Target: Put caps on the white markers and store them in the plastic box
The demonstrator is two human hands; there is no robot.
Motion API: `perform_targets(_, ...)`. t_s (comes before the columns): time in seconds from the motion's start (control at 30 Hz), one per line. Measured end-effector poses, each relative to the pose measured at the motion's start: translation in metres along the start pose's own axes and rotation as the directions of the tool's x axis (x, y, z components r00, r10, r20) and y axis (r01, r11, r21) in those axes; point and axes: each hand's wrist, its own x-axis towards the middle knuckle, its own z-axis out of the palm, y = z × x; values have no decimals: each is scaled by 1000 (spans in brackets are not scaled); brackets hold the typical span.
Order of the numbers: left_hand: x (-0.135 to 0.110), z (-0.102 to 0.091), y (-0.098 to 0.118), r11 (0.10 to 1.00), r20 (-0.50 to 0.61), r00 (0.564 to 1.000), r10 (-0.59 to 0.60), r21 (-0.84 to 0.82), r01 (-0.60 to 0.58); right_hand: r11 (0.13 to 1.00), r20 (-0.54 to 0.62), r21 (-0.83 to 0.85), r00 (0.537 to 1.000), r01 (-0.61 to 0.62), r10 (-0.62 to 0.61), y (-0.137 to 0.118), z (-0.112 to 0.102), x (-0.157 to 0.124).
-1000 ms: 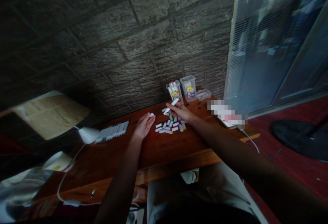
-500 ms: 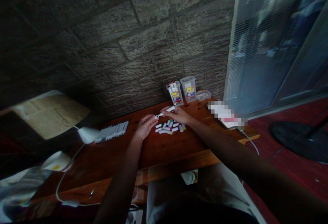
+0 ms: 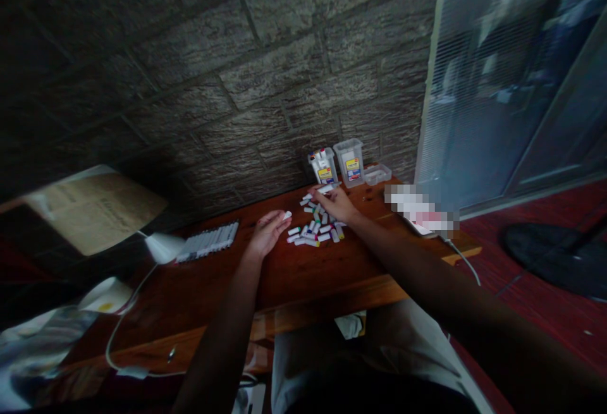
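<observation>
My left hand (image 3: 267,232) is closed on a small white marker cap (image 3: 287,215), held at the fingertips. In my right hand (image 3: 336,202) lies a white marker (image 3: 327,189), its narrow uncapped end pointing left. The two hands are apart above the wooden table (image 3: 303,278). Between and below them sits a loose pile of white marker caps (image 3: 310,234) with coloured ends, green, purple and yellow among them. Just behind the right hand stands a clear container (image 3: 326,170) with several markers in it.
A second clear container (image 3: 351,164) and a clear lid (image 3: 378,174) stand at the back by the stone wall. Left lies a row of white markers (image 3: 209,241), beside a lamp (image 3: 164,248) and a paper cup (image 3: 105,297). A blurred-out white device (image 3: 417,208) with a cable is at right.
The hands have separated: the cap has come off the marker and stays in my left hand. My right hand has moved up and right with the marker, uncovering more of the pile.
</observation>
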Motion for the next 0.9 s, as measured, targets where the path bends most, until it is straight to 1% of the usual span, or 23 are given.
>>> perform_targets(0.1, 0, -2, -1, 999, 2, 999, 33, 0, -33, 994, -58, 37, 993, -102, 104, -4, -8, 3)
perform_targets(0.2, 0, -1, -1, 1000, 10, 1000, 23, -1, -23, 989, -57, 74, 990, -128, 132, -7, -9, 3)
perform_targets(0.33, -1, 1, 0, 999, 12, 1000, 19, -27, -18, 986, 37, 95, 990, -136, 133, -7, -4, 0)
perform_targets(0.43, -2, 2, 1, 1000, 9, 1000, -8, -25, 8, 986, 119, 98, 986, -132, 120, -7, 0, -3)
perform_targets(0.5, -2, 2, 1, 1000, 15, 1000, -17, -8, 17, 989, 174, 77, 978, -127, 112, -8, 3, -5)
perform_targets(0.6, -3, 3, 1, 1000, 36, 999, 13, 5, -13, 993, 246, 31, 964, -110, 99, -10, 4, -8)
perform_targets(0.7, -4, 5, 2, 998, 46, 997, 55, 1, -55, 996, 281, 3, 956, -84, 80, -14, 5, -11)
perform_targets(0.9, -7, 9, 3, 996, 39, 996, 81, -36, -79, 999, 289, -36, 957, -29, 38, -12, 7, -11)
